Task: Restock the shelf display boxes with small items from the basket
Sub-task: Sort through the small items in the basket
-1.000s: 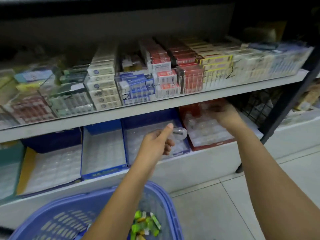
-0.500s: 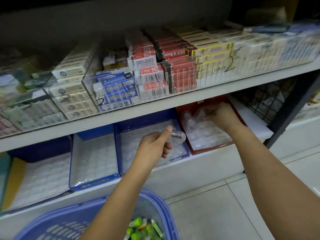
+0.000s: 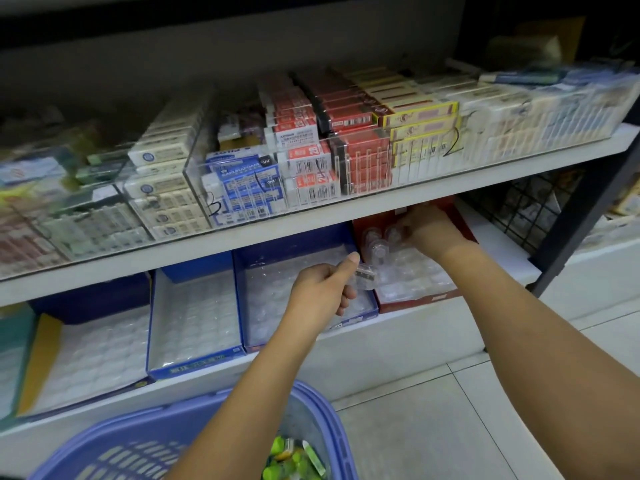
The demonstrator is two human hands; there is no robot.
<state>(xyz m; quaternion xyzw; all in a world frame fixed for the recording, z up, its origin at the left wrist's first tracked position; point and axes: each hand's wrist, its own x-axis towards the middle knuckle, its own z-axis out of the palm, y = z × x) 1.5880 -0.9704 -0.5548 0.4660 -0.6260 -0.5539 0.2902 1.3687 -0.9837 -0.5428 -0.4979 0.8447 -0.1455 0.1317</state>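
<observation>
Just beneath the upper shelf board [image 3: 346, 216], in the narrow gap at the back of the red display box [image 3: 422, 301], the right hand [image 3: 429, 230] curls its fingers onto stacked capsules [image 3: 379, 245]. Above the basket [image 3: 322, 403], the left hand [image 3: 322, 289] pinches a single clear capsule [image 3: 366, 276] over the seam with the blue display box [image 3: 294, 240], its long axis pointing right.

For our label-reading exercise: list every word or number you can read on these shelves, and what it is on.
"28": printed on the red-and-white boxes.
"3": handwritten on the left clear panel.
"2": handwritten on the right clear panel, before the yellow boxes.
All other print, marks and barcodes: too blurred to read.
</observation>
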